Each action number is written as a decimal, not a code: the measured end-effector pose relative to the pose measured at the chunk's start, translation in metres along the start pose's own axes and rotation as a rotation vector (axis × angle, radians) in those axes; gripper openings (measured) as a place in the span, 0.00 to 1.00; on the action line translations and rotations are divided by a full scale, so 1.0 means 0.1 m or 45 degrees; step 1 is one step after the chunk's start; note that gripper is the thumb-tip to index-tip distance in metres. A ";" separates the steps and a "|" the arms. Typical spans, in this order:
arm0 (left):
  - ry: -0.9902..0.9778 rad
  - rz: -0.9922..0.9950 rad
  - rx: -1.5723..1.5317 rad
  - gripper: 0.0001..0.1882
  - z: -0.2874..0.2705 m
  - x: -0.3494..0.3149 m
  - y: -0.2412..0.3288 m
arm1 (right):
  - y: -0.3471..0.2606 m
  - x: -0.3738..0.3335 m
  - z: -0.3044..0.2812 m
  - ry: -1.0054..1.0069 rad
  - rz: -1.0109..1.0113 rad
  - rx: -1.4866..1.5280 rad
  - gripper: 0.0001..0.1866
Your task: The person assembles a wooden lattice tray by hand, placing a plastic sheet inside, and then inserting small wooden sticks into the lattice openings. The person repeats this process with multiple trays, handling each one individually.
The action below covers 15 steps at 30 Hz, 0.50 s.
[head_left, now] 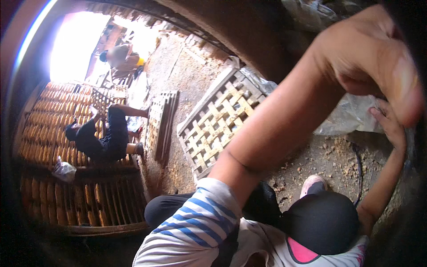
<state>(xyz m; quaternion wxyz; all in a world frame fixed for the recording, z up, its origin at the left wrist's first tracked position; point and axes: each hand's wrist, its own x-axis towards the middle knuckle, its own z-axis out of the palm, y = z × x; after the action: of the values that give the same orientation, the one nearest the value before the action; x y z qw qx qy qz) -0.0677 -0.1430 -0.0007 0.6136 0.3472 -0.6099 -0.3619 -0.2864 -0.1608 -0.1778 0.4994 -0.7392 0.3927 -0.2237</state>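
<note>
My left arm, in a white sleeve with blue stripes, stretches across the view to the upper right. My left hand [373, 58] is close up there, its fingers bent downward and pressed together. The fingertips are partly blurred, and whatever they hold cannot be made out. Below it, a crumpled sheet of clear plastic [344, 116] hangs above the ground. My right hand [392, 123] is at the plastic's right end, thumb and fingers closed on its edge. Left of my left forearm lies a woven bamboo lattice tray [222, 118], with clear plastic behind its far corner.
Several lattice trays [161, 124] lean together farther left. A person in dark clothes [106, 140] sits by racks of long brown pieces [58, 129]; another person [121, 60] is farther back. A plastic bag [65, 170] lies on the racks. Crumbs and a dark cord [358, 171] lie near my shoe [313, 183].
</note>
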 end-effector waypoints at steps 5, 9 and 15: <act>-0.156 0.068 0.114 0.32 -0.29 -0.08 0.01 | -0.32 -0.05 0.05 0.007 -0.040 -0.136 0.15; -0.669 0.171 0.431 0.31 -0.35 -0.28 -0.02 | -1.00 -0.07 0.15 0.053 -0.183 -0.040 0.12; -1.035 -0.258 0.604 0.18 -0.56 -0.27 -0.58 | -1.07 0.01 -0.08 -0.167 -0.204 -0.104 0.12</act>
<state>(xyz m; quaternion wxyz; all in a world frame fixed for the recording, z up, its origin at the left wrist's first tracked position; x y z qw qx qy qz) -0.0127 -0.1491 -0.0658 0.1909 0.3659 -0.8291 -0.3772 -0.2532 -0.1460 -0.0765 0.4739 -0.8010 0.3077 -0.1978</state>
